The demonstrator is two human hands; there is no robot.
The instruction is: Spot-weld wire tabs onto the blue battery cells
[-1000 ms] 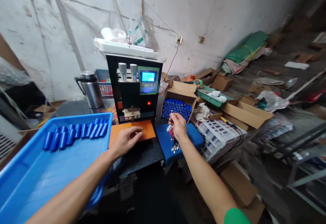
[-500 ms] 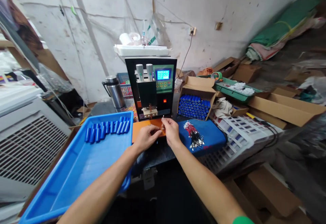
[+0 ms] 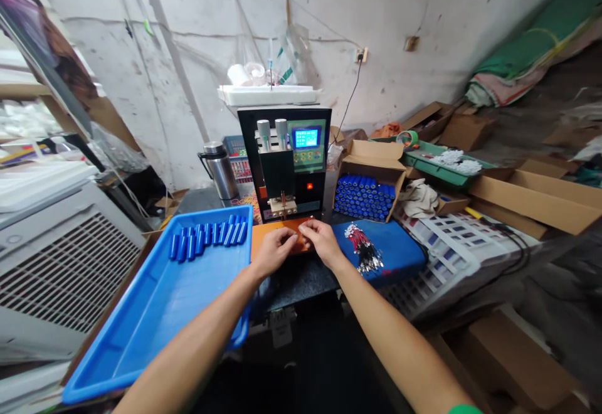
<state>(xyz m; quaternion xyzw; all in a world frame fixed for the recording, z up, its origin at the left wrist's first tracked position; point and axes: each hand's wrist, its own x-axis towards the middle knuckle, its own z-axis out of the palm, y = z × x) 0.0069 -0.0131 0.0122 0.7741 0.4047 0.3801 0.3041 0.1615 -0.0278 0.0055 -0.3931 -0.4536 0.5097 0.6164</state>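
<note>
My left hand point(image 3: 275, 251) and my right hand point(image 3: 322, 242) meet over an orange board point(image 3: 263, 238), fingers pinched close together. What they pinch is too small to make out. Just behind them stands a black spot welding machine point(image 3: 301, 175) with a lit blue screen and copper electrodes. To the left, a blue tray point(image 3: 174, 313) has several blue cylindrical battery cells point(image 3: 207, 238) lying in its far part. Beside my right hand, a bundle of red and black wire leads point(image 3: 364, 248) with white connectors rests on a blue surface point(image 3: 399, 254).
An open cardboard box point(image 3: 371, 150) of blue cells stands right of the machine. Behind the tray is a steel thermos jug point(image 3: 220, 172). A green tray point(image 3: 442, 166) with white parts, a white plastic crate point(image 3: 437, 260) and more cartons point(image 3: 540, 201) fill the right side.
The view has shifted slightly, so the scene sits a little further right. My right hand's raised fingertips have come down, and both hands' fingertips are now closer together.
</note>
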